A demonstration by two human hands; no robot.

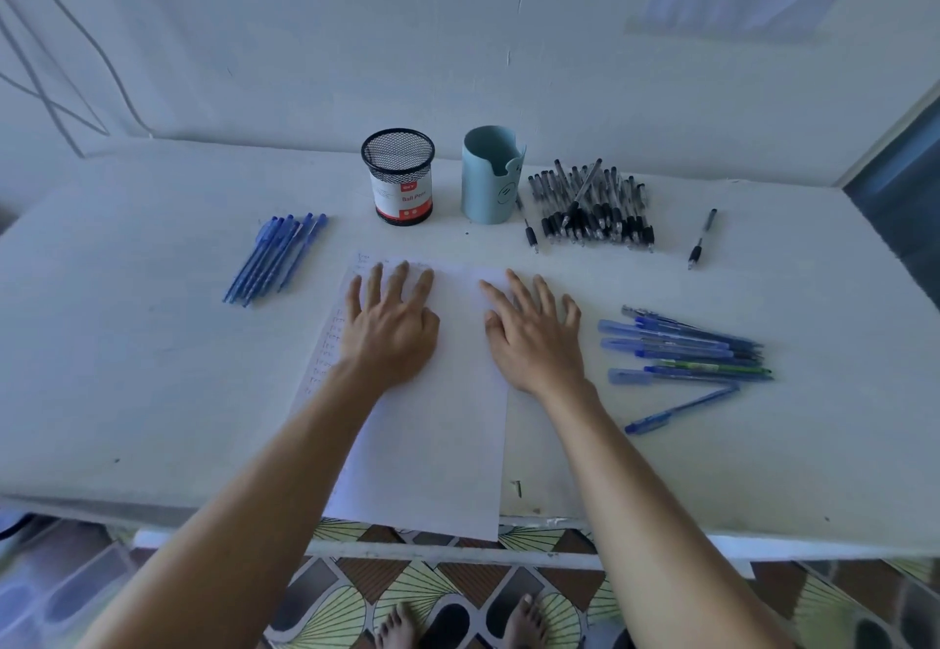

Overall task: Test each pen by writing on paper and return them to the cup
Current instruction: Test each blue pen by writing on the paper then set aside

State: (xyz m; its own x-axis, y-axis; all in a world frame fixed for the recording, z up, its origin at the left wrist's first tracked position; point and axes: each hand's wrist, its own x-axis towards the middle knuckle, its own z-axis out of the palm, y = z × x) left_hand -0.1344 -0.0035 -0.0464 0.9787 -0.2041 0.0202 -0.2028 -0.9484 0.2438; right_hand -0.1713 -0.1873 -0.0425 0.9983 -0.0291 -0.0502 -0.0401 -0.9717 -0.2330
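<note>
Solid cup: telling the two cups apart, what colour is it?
Light blue; the solid cup shows in the head view.

Finds left hand [389, 328] palm-down on the paper [437, 445] (faint handwriting along its left edge), right hand [534, 338] flat across its right edge. Notes mesh cup [399, 180] and pale blue cup [491, 180] upright, side by side behind the sheet. Logs black pens [595, 206] heaped right of cups, blue pens [274, 259] far left, loose blue pens [681, 348] near right hand.

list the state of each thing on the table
left hand, open, flat on paper
right hand, open, flat, partly on paper
paper, flat, written on, overhanging table edge
mesh cup, upright, no pens showing
blue cup, upright, no pens showing
black pens, piled beside blue cup
left blue pens, lying side by side
right blue pens, lying loose
</note>
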